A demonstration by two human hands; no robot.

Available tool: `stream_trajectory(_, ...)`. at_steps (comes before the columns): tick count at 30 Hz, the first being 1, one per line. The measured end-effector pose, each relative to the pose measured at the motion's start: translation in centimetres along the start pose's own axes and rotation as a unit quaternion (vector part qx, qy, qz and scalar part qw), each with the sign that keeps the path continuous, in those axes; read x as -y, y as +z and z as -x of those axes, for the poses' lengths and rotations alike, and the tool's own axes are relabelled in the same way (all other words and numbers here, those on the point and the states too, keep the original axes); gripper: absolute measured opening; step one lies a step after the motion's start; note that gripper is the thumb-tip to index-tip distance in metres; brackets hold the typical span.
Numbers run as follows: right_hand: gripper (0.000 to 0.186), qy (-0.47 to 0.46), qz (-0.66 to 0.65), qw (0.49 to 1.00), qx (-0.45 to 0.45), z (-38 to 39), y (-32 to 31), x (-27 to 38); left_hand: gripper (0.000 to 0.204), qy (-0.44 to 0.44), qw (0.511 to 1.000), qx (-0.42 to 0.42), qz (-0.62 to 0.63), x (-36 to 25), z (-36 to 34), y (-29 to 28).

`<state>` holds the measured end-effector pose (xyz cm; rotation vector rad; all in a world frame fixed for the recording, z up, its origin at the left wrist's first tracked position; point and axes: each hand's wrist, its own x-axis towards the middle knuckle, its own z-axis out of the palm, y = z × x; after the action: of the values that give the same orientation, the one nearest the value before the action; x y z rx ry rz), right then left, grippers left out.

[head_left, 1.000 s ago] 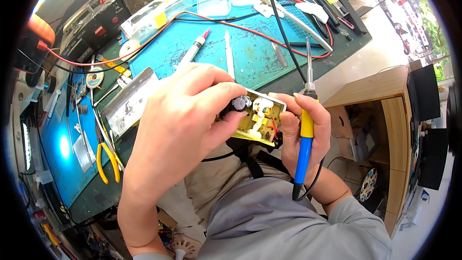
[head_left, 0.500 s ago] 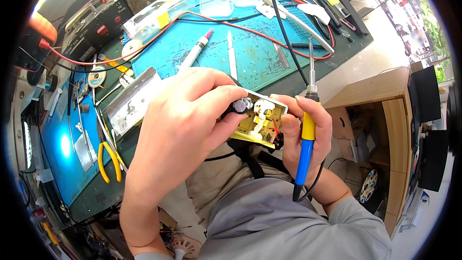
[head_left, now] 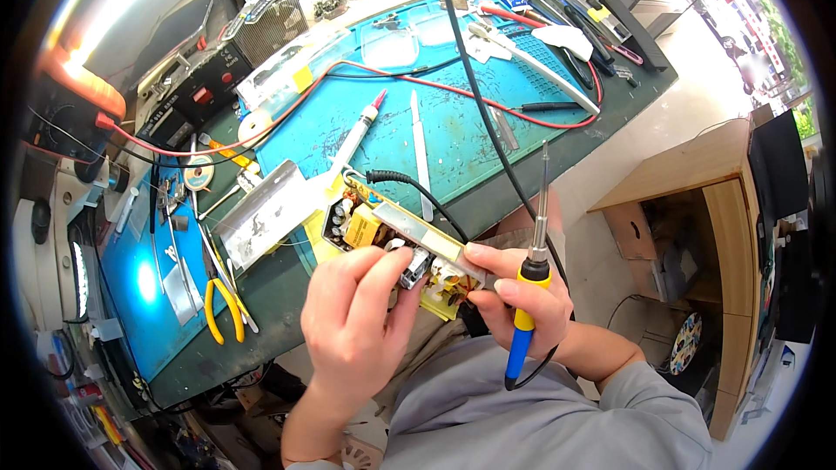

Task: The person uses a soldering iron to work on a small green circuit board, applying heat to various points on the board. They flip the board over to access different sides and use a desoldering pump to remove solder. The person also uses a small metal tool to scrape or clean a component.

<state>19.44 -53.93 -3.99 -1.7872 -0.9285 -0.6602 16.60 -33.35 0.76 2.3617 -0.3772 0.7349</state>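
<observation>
While both hands pinch the yellow circuit board (head_left: pixel 396 248), right hand (head_left: pixel 522 300) also gripping a soldering iron (head_left: pixel 529 283), cluttered green bench (head_left: pixel 287 283) lies beyond it, wooden cabinet (head_left: pixel 697 209) right.

both hands (head_left: pixel 361 318) raised, fingers curled

Electronics repair workshop: cluttered solder bench (head_left: pixel 610 113)

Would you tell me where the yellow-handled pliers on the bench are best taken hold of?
Grip the yellow-handled pliers by the two handles, coming from above on the near side: they lie flat on the green bench, handles spread toward the person, jaws pointing away.
</observation>
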Motion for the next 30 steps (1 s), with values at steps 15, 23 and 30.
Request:
stream_trajectory(15,0.044,-0.132,0.025,0.99,-0.028,0.5,1.9,1.0,0.041,-0.122,0.988,-0.054,-0.08,-1.6,3.6,1.4)
stream_trajectory(23,0.045,-0.123,-0.016,0.992,-0.029,0.1,2.9,1.9,0.04,-0.151,0.983,-0.061,-0.081,-1.2,4.5,1.3)
stream_trajectory(30,0.045,-0.18,0.0,0.983,-0.037,-0.9,2.9,1.3,0.033,-0.144,0.983,-0.081,-0.074,-1.2,3.9,1.3)
